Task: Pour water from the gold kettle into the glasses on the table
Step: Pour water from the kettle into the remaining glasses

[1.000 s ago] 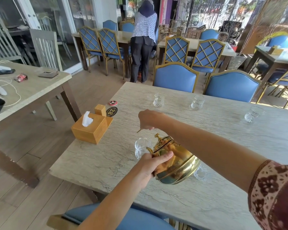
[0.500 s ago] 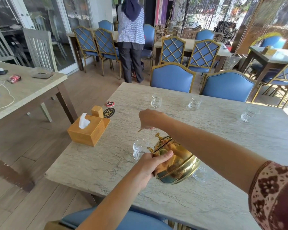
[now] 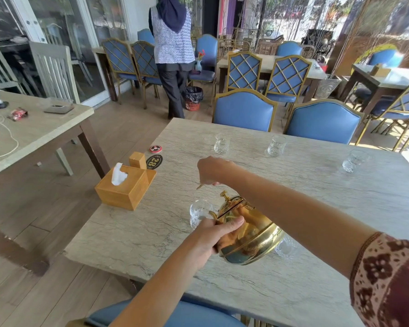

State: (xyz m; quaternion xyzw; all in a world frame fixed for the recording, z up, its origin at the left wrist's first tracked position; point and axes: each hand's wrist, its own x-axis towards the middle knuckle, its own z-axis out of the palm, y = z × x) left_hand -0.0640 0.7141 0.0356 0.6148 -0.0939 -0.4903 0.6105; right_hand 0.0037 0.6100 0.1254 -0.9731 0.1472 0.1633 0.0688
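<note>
Fingers (image 3: pixel 232 223) of the left hand (image 3: pixel 210 236) cup the slick, likely heavy belly of the gold kettle (image 3: pixel 250 234) while the right hand (image 3: pixel 213 171) grips its thin handle over the fragile glass (image 3: pixel 198 212).

The right hand (image 3: pixel 213 172) covers the handle of the gold kettle (image 3: pixel 250 234) (only a thin tip shows). The left hand (image 3: pixel 214 234) and the kettle hide the lower part of the near glass (image 3: pixel 198 208); its water level cannot be determined. A second glass (image 3: pixel 285 247) is mostly concealed behind the kettle. The right frame edge truncates the bench (image 3: pixel 316 291).
</note>
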